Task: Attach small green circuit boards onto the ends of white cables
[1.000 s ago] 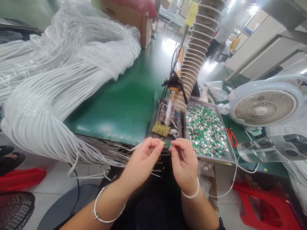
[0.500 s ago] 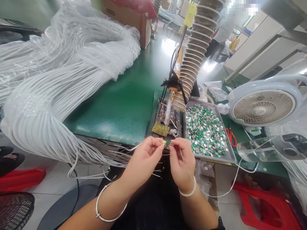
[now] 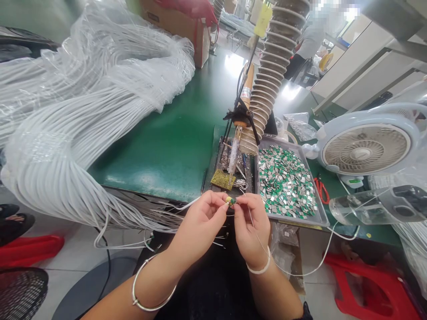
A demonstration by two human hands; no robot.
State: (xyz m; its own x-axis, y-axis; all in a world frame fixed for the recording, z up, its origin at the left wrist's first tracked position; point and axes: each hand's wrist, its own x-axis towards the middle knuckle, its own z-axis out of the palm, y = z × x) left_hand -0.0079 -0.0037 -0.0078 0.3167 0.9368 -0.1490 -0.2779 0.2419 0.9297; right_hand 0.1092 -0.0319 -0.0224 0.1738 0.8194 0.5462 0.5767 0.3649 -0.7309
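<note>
Pinched tight between the fingertips of the left hand (image 3: pixel 200 226) and right hand (image 3: pixel 251 231), a small green circuit board (image 3: pixel 231 201) sits just past the edge of the green bench (image 3: pixel 160 146). A thin white wire (image 3: pixel 258 235) hangs beside the right hand. Just beyond lie a yellow sponge (image 3: pixel 222 179) and a soldering iron (image 3: pixel 235 153). To the right, a metal tray (image 3: pixel 312 186) holds many similar boards; bundled white wires (image 3: pixel 66 133) cover the left.

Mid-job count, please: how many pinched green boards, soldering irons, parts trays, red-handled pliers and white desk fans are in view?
Small green board: 1
Soldering iron: 1
Metal tray of green chips: 1
Red-handled pliers: 1
White desk fan: 1
Total: 5
</note>
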